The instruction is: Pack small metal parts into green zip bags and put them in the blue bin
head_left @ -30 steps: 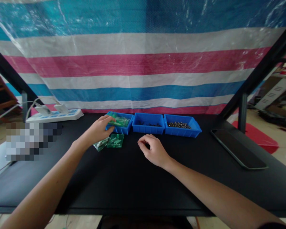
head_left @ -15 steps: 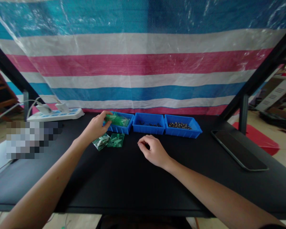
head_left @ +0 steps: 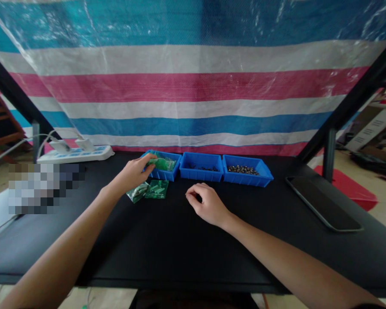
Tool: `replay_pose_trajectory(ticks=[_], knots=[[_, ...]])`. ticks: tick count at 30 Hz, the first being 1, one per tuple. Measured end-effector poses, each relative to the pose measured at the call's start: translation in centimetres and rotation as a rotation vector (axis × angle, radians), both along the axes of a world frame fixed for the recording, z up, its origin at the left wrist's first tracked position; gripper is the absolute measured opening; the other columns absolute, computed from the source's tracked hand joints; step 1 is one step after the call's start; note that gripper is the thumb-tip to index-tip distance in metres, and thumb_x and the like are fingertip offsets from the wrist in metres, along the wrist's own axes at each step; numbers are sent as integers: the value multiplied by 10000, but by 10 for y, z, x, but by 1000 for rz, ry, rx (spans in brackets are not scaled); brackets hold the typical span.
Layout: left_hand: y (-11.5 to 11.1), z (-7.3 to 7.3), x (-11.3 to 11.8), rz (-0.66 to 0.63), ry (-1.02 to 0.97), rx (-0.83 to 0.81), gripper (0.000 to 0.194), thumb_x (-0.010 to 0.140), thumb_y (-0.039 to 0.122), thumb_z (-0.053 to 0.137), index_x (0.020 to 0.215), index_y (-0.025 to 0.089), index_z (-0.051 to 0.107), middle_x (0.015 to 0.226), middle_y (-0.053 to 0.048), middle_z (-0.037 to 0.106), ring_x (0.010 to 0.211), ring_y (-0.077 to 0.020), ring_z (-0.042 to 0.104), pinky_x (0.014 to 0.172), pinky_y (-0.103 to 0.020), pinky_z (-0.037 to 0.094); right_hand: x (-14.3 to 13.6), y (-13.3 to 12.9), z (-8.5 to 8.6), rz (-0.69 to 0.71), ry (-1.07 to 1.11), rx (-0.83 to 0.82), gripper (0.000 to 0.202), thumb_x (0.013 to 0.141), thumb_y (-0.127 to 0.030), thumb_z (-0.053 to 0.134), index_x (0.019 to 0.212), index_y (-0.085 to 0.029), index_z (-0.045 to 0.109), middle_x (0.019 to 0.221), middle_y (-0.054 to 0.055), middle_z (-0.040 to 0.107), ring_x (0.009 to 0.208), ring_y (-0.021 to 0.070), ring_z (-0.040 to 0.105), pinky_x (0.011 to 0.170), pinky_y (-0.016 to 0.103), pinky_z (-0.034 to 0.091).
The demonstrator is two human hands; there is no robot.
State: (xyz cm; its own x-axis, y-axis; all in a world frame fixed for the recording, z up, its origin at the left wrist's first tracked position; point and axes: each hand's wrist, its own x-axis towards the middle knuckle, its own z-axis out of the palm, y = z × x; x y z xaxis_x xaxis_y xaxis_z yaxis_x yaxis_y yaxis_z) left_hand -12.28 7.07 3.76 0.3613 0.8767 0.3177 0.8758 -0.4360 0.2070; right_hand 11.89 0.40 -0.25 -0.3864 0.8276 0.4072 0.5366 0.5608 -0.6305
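My left hand (head_left: 135, 174) reaches to the left blue bin (head_left: 167, 175), its thumb and fingers closed on a green plastic bag (head_left: 161, 163) among others inside. Just in front of that bin lie two small green bags with light-coloured pieces in them: one bag (head_left: 157, 189) in full view, the other bag (head_left: 137, 192) partly under my left hand. My right hand (head_left: 207, 203) rests on the black table (head_left: 180, 249), fingers curled and thumb meeting the index finger. Whatever its fingertips may hold is hidden or too small to make out.
A middle blue bin (head_left: 201, 174) holds small dark pieces, and a right blue bin (head_left: 246, 178) holds shiny metal pieces. A phone (head_left: 323, 204) lies at the right. At the back left is a power strip (head_left: 80, 154) with plugs. Striped sheeting (head_left: 193, 86) hangs behind.
My left hand has shifted slightly right, its fingers farther over the bags in the left bin. My right hand has stayed still.
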Motion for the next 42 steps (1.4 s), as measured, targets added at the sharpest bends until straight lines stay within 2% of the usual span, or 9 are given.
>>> replay_pose_trajectory(ticks=[7,12,18,23,27,33,38,42], knots=[[0,1,-2,53,5,-46,292,838,287,328,1089,162,412,686,-32,571,575,-190,561,552,-269,381,0,0,-1,10,-9,12,121,797,-129,521,703,-175,582,666,0,577,669,136,513,659,270,397],[0,0,-3,49,-70,-56,251,820,264,349,1035,152,415,627,-9,528,552,-172,537,536,-257,374,0,0,-2,12,-12,14,119,801,-138,516,711,-173,585,668,2,576,677,137,511,653,267,397],[1,-1,-4,0,-82,-79,247,814,277,357,1012,150,433,648,-11,537,575,-161,537,552,-251,388,-1,1,-3,19,-17,28,131,806,-134,509,703,-173,579,669,0,579,672,133,505,670,271,389],[7,7,-5,-67,14,-162,308,788,393,439,985,166,508,802,-36,620,718,-190,594,664,-268,417,-1,2,-4,13,-24,33,130,797,-126,519,691,-168,582,666,-1,581,667,130,503,674,269,383],[13,15,-5,-111,127,-235,359,807,475,407,833,166,589,783,-34,637,698,-190,590,654,-263,401,0,1,-2,20,-22,25,126,802,-126,516,711,-167,592,684,0,594,679,129,509,680,263,386],[13,12,-5,-126,180,-197,333,822,417,380,776,157,582,684,-21,613,599,-159,559,594,-250,374,0,2,-3,19,-23,30,130,803,-123,515,703,-170,583,676,-1,582,678,129,509,675,263,386],[14,6,-1,-118,155,-143,274,814,367,396,864,155,561,728,-32,621,605,-156,562,598,-248,383,0,2,-4,19,-22,31,125,809,-130,512,715,-170,583,684,0,583,686,130,506,677,263,386],[14,7,2,-107,154,-171,288,820,365,384,862,147,567,741,-46,627,625,-167,570,603,-253,393,0,2,-4,19,-29,35,126,804,-127,515,703,-165,580,679,1,577,684,130,501,671,263,382]])
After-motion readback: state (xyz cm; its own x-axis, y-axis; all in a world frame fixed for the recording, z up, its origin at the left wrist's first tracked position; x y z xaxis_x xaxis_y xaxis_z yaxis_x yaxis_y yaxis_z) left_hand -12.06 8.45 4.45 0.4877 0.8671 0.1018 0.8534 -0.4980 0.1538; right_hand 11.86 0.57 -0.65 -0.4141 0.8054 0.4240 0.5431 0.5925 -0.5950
